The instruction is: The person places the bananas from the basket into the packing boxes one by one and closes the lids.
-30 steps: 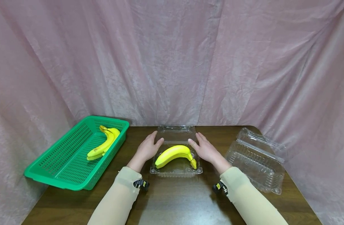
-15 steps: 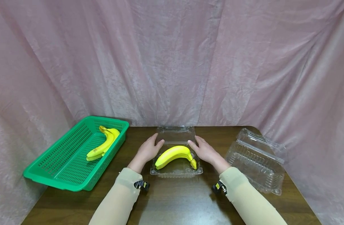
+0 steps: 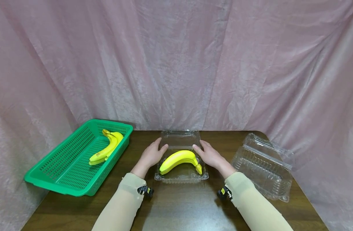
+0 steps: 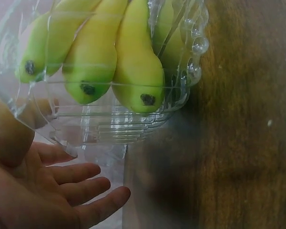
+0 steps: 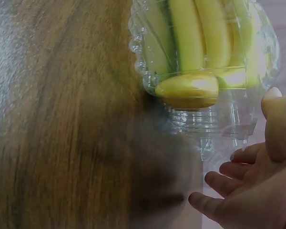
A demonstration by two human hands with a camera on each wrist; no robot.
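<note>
A bunch of yellow bananas (image 3: pixel 180 159) lies in the base of a clear plastic clamshell container (image 3: pixel 182 177) at the middle of the table. The container's lid (image 3: pixel 180 139) is folded back on the far side. My left hand (image 3: pixel 151 155) is at the container's left side, fingers extended and thumb near the hinge. On the right side my right hand (image 3: pixel 211 155) mirrors it. In the left wrist view the green banana tips (image 4: pixel 88 88) show through the wall; the right wrist view shows the stem end (image 5: pixel 188 90). Whether the fingers touch the plastic I cannot tell.
A green plastic basket (image 3: pixel 61 189) stands at the left with another banana bunch (image 3: pixel 107 147) inside. More open clear clamshell packaging (image 3: pixel 261 168) sits at the right edge of the wooden table (image 3: pixel 185 208). A pink curtain (image 3: pixel 176 64) hangs behind.
Both hands stay beside the container, almost still. The bananas and containers keep their places; the whole view shifts very slightly.
</note>
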